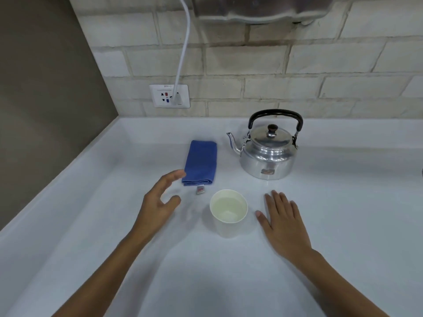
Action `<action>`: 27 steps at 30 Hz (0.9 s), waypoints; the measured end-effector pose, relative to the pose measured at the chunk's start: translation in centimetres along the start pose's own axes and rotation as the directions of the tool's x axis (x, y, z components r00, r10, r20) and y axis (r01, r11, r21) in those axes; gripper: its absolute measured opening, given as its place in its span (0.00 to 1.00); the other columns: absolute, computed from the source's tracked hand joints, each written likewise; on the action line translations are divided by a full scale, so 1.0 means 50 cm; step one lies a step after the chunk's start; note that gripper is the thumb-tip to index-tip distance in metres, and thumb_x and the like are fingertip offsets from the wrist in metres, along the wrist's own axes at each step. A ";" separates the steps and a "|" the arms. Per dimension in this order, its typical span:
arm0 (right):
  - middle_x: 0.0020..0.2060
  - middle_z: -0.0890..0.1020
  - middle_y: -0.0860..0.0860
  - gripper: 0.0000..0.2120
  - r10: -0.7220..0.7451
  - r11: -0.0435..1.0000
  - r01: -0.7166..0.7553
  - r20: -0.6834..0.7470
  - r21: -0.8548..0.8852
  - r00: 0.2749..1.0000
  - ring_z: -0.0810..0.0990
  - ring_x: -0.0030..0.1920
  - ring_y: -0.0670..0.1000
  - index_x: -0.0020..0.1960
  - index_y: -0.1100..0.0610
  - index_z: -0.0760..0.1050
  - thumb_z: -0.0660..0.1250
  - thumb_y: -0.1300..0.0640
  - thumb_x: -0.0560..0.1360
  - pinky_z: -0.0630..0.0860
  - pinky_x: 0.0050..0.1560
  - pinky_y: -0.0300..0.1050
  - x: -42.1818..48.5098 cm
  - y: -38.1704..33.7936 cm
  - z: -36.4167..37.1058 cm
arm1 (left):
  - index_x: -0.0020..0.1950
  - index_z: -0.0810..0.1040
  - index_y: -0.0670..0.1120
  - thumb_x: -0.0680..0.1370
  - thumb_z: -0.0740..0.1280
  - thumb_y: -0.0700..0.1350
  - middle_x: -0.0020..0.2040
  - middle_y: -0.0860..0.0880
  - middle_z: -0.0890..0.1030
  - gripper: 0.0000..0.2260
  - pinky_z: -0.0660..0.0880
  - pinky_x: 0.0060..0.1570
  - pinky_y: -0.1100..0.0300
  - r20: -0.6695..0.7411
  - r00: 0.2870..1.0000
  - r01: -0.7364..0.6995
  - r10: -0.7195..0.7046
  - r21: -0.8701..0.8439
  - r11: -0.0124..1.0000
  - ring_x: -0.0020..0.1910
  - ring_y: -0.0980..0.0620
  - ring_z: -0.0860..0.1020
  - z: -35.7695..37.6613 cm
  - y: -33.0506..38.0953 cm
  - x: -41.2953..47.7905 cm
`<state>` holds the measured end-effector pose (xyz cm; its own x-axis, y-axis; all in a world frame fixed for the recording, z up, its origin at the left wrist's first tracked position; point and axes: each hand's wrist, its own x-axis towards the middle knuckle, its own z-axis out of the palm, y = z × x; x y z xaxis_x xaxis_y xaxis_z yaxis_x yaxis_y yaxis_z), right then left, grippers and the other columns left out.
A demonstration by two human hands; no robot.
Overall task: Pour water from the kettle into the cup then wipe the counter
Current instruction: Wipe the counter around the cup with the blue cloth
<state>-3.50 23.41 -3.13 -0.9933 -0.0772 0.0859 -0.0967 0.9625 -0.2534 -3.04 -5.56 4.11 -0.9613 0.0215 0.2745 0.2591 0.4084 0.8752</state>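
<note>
A silver kettle [267, 154] with a black handle stands upright at the back right of the white counter [206, 271], its spout pointing left. A white paper cup [229, 209] holds water and stands in front of it. To the cup's upper left lies a folded blue cloth [201, 162]. My left hand [160, 202] hovers open, its fingertips just beside the cloth's near-left corner. My right hand [283, 223] rests flat on the counter to the right of the cup, holding nothing.
A wall socket [169, 96] with a white cable [183, 49] plugged in sits on the brick wall behind the cloth. A grey wall bounds the counter on the left. A metal fixture [263, 8] hangs above the kettle.
</note>
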 end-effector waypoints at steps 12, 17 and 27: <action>0.76 0.42 0.51 0.43 0.010 0.997 -0.009 0.021 -0.082 1.000 0.36 0.74 0.49 0.74 0.53 0.36 0.18 0.35 0.65 0.35 0.72 0.48 -0.001 -0.009 0.002 | 0.76 0.49 0.47 0.82 0.49 0.52 0.78 0.45 0.49 0.24 0.48 0.74 0.49 0.132 0.963 0.063 -0.235 0.738 0.672 0.76 0.44 0.49 0.129 -0.113 0.320; 0.76 0.43 0.51 0.42 0.011 0.996 -0.011 0.007 -0.084 1.000 0.32 0.71 0.47 0.74 0.54 0.38 0.18 0.36 0.65 0.34 0.73 0.48 -0.002 -0.015 0.001 | 0.76 0.44 0.46 0.82 0.45 0.53 0.78 0.45 0.45 0.25 0.43 0.73 0.47 0.191 0.944 0.000 -0.270 0.816 0.578 0.76 0.43 0.44 0.200 -0.142 0.342; 0.76 0.44 0.51 0.38 0.015 0.997 -0.013 0.020 -0.081 1.000 0.39 0.75 0.50 0.75 0.54 0.40 0.27 0.38 0.69 0.38 0.74 0.49 -0.006 -0.015 -0.001 | 0.76 0.44 0.44 0.83 0.44 0.47 0.78 0.48 0.47 0.22 0.42 0.73 0.58 0.534 0.839 -0.348 -0.102 0.671 0.655 0.76 0.50 0.44 0.206 -0.104 0.246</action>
<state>-3.12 22.71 -2.92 -0.9957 -0.0679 0.0630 -0.0780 0.9813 -0.1759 -17.18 2.00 -1.16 -0.8830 0.4639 -0.0713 0.4413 0.8723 0.2104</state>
